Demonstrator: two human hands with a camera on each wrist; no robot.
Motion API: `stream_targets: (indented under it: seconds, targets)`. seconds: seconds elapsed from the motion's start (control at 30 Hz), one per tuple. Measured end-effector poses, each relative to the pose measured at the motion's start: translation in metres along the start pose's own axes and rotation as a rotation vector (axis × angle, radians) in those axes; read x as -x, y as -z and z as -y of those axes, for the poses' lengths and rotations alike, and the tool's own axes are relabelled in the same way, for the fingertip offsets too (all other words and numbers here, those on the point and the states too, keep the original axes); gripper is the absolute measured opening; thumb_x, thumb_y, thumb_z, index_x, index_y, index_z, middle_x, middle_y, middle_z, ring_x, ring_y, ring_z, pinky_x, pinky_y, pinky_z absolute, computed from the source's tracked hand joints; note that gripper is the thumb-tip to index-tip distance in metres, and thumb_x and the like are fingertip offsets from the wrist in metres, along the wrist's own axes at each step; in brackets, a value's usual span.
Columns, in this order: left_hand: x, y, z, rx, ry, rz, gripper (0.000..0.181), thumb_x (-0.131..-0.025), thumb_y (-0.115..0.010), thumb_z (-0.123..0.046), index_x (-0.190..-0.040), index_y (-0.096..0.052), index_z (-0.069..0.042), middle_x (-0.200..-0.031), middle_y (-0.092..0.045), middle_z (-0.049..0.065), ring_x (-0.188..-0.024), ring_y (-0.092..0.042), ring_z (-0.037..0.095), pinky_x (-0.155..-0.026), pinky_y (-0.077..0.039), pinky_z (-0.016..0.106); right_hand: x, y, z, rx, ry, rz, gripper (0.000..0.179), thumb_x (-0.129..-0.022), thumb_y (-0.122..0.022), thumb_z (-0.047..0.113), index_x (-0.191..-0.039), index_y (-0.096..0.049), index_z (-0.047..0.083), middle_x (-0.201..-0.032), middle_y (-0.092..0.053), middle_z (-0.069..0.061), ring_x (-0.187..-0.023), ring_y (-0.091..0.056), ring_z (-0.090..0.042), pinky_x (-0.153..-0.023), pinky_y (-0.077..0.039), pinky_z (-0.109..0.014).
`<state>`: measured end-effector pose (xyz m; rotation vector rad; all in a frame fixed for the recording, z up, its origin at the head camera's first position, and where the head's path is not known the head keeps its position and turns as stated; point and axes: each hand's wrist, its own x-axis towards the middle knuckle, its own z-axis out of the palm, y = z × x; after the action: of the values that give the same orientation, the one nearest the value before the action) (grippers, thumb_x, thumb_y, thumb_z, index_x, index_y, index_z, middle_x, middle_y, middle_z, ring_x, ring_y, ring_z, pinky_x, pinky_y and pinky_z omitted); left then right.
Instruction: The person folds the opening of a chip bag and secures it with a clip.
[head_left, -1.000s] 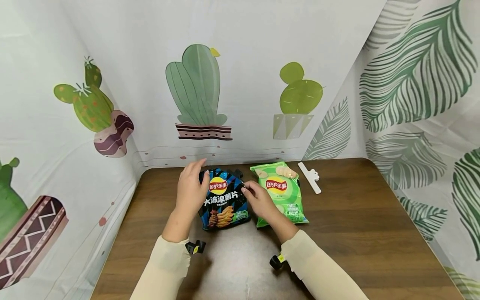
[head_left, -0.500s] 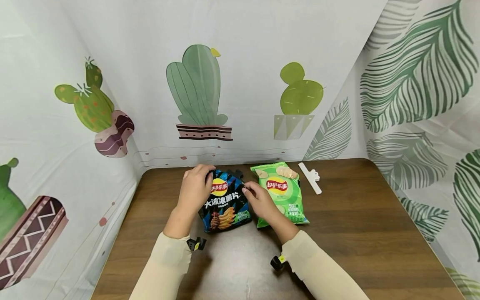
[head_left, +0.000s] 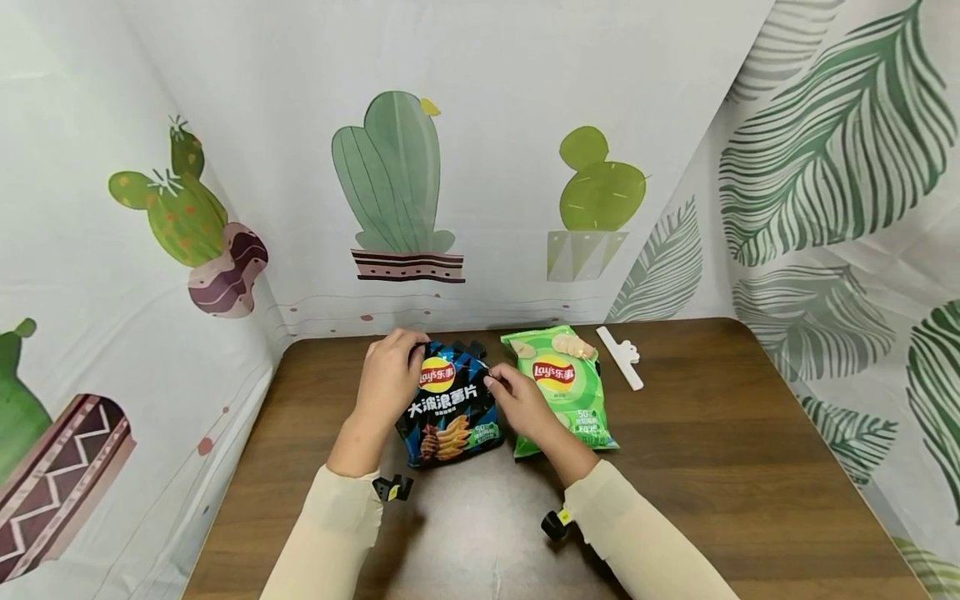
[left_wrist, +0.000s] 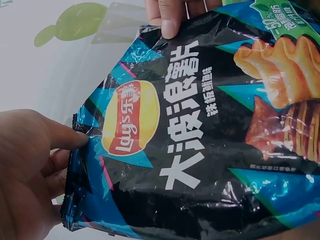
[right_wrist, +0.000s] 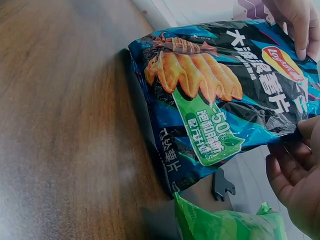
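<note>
A black and blue chip bag (head_left: 450, 408) is held between both hands, its printed front facing up. My left hand (head_left: 390, 379) pinches its upper left edge, thumb on the front and fingers behind, as the left wrist view shows (left_wrist: 30, 175). At the upper right edge, my right hand (head_left: 521, 400) grips the bag between thumb and fingers. The right wrist view shows the bag's lower end close to the table, its top raised. Just right of it lies a green chip bag (head_left: 558, 375), partly covered by my right hand and forearm.
A white bag clip (head_left: 621, 357) lies at the back right of the brown wooden table (head_left: 720, 467). Behind the black bag a black clip (right_wrist: 221, 185) shows in part. A white cloth printed with cacti (head_left: 401, 171) hangs along the table's back edge.
My left hand's raised fingers have come down and now pinch the upper left edge of the black chip bag. The bag has shifted slightly toward me. My right hand has kept its grip.
</note>
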<state>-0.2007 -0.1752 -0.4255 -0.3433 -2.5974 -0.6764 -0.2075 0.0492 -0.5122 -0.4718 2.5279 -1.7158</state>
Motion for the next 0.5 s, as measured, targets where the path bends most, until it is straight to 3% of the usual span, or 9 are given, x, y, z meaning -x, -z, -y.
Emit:
stream_targets:
  seconds: [0.27, 0.5]
  targets:
    - [0.0001, 0.0022, -0.0014, 0.028, 0.005, 0.014, 0.014, -0.1, -0.061, -0.009, -0.106, -0.073, -0.008, -0.108, -0.072, 0.01, -0.104, -0.068, 0.029, -0.101, -0.047, 0.052, -0.0006, -0.0003, -0.0034, 0.007, -0.012, 0.011, 0.015, -0.107, -0.052, 0.024, -0.101, -0.061, 0.013, -0.075, -0.05, -0.002, -0.06, -0.043, -0.014, -0.059, -0.04, -0.028]
    - [0.0015, 0.0036, -0.0016, 0.063, 0.025, 0.031, 0.015, -0.099, -0.059, -0.004, -0.103, -0.072, -0.01, -0.108, -0.071, 0.01, -0.1, -0.067, 0.029, -0.102, -0.046, 0.053, -0.0004, 0.0003, -0.0032, 0.014, 0.001, 0.001, 0.014, -0.106, -0.053, 0.02, -0.107, -0.066, 0.014, -0.084, -0.058, -0.003, -0.07, -0.049, -0.016, -0.066, -0.043, -0.029]
